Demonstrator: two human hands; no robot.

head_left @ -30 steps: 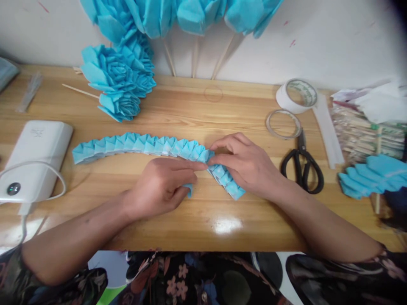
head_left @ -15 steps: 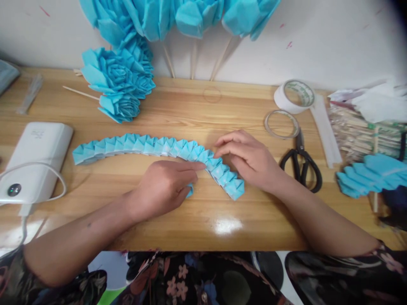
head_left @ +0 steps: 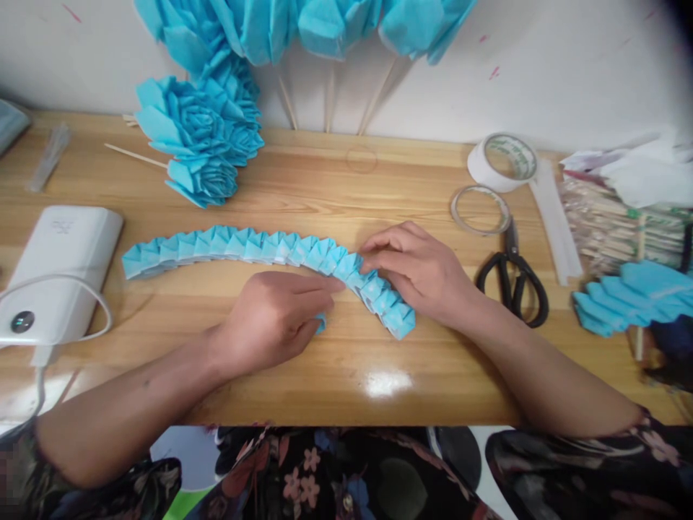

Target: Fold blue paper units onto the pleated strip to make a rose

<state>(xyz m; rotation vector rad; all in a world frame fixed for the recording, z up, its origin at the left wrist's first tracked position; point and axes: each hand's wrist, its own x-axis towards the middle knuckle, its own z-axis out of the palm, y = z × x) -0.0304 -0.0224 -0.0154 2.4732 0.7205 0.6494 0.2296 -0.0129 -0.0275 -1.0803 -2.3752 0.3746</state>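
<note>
A long strip of folded blue paper (head_left: 254, 247) lies across the table in a shallow arch, its right end bending down toward me. My left hand (head_left: 281, 314) is closed below it, its index finger reaching the strip's lower edge. A small blue paper piece (head_left: 321, 323) peeks out from under those curled fingers; most of it is hidden. From the upper right, my right hand (head_left: 419, 269) grips the strip near its right end with bent fingers. The thumb there is mostly hidden.
Blue paper roses (head_left: 203, 126) on sticks stand at the back. A white power bank (head_left: 68, 271) with a cable lies left. On the right are tape rolls (head_left: 501, 162), black-handled scissors (head_left: 512, 278), another pleated blue paper (head_left: 633, 296) and bundled sticks (head_left: 600, 217).
My right hand's fingers have shifted slightly left along the strip. My left hand has drawn back a little to the left; the strip lies almost as before.
</note>
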